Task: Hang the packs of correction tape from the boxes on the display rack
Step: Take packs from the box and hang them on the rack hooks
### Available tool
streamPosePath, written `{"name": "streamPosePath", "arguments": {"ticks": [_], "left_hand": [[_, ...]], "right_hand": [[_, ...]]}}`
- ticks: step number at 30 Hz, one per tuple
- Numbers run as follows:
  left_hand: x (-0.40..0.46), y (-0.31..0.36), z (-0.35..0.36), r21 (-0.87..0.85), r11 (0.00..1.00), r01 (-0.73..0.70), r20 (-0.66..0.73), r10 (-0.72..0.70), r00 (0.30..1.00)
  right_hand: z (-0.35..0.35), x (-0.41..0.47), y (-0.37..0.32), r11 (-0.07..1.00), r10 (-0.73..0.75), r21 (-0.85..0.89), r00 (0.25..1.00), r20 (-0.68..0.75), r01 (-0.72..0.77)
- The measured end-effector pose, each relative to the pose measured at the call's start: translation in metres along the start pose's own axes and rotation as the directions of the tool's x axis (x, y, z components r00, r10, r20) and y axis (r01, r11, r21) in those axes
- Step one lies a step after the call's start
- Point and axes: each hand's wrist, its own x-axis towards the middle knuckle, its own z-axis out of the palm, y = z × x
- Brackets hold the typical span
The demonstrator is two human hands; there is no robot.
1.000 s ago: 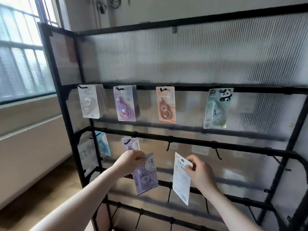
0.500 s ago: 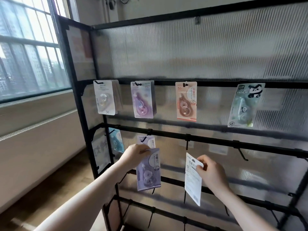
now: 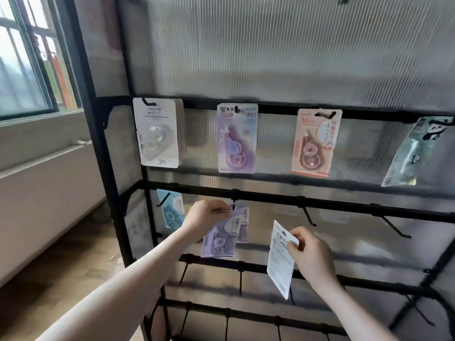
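So, labels first: on the upper bar of the rack (image 3: 270, 109) we can read "36" at the bottom of the white pack (image 3: 157, 134) at mid-left, "PET" on the purple pack (image 3: 236, 141) next to it, another "36" on the peach pack (image 3: 314, 143), and a panda drawing on the green pack (image 3: 416, 153) at the right edge. The rest of the print is too blurry for us to make out. Lower down on the left a blue pack (image 3: 172, 210) hangs from the second bar.

Our left hand (image 3: 205, 217) is curled round the top of a lilac pack (image 3: 222, 236), pinching it right at the hook (image 3: 233, 205) under the second bar, with another lilac pack just behind it. Our right hand (image 3: 310, 254), lower center-right of the frame, pinches the top edge of a white-backed pack (image 3: 279, 262), which hangs tilted with its printed back toward us, apart from any hook.
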Motion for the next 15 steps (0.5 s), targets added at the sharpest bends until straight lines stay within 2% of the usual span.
{"name": "streamPosePath", "arguments": {"ticks": [8, 15], "left_hand": [[0.012, -0.004, 0.016, -0.136, 0.991, -0.001, 0.000, 0.001, 1.000], [0.017, -0.008, 0.026, -0.085, 0.995, -0.051, 0.029, 0.054, 0.998]], "right_hand": [[0.003, 0.011, 0.000, 0.998, 0.049, -0.038, 0.998, -0.047, -0.051], [0.005, 0.014, 0.004, 0.997, 0.061, -0.044, 0.996, -0.065, -0.064]]}}
